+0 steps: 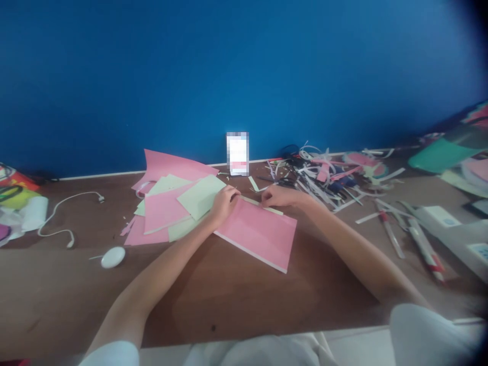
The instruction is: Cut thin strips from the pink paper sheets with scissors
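A pink paper sheet [261,235] lies at a slant on the brown table, with a white border along its near edge. Along its far edge runs a narrow pale strip [275,210]; whether it is loose or attached I cannot tell. My left hand [224,204] is at the sheet's far left corner, its fingers bent and closed on the paper. Pinched together, the fingers of my right hand [277,196] meet the pale strip near the middle of the far edge. Both sets of fingertips are partly hidden.
Pink and pale green papers [163,203] overlap on the left. A lit phone [238,155] leans against the blue wall. Right of it lies a heap of paper strips [324,170]. Cutters [425,249] lie at the right, a white cable [57,208] and white disc [113,257] at the left.
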`<state>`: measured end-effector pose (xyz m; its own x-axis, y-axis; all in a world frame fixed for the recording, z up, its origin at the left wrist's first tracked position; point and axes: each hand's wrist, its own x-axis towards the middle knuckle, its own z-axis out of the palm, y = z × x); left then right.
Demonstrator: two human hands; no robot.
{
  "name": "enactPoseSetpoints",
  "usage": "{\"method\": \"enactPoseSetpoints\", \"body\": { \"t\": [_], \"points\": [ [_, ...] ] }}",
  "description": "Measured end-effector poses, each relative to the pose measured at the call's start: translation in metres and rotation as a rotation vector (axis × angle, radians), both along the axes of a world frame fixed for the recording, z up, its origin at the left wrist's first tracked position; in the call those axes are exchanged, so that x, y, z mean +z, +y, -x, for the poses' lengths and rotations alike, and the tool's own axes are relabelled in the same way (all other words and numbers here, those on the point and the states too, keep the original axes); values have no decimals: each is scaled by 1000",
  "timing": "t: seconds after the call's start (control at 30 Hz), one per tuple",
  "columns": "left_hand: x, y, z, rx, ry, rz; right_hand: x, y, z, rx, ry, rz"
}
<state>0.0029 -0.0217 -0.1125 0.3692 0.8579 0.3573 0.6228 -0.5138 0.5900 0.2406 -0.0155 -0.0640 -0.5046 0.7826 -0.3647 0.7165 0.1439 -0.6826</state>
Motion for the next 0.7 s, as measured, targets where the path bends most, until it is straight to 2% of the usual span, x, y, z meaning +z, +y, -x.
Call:
{"method": "enactPoseSetpoints", "body": {
  "t": [0.17,0.3,0.43,0.7],
  "points": [
    [1,-5,-3,16,131,-94,4,-1,-1,71,-50,-16],
    [3,-11,-4,-34,352,-181,8,-2,0,90,-127,-7],
    [6,-16,-6,4,574,-277,11,-3,0,75,-171,9],
    [9,-20,-10,77,687,-345,8,1,-5,91,-158,37]
  ]
}}
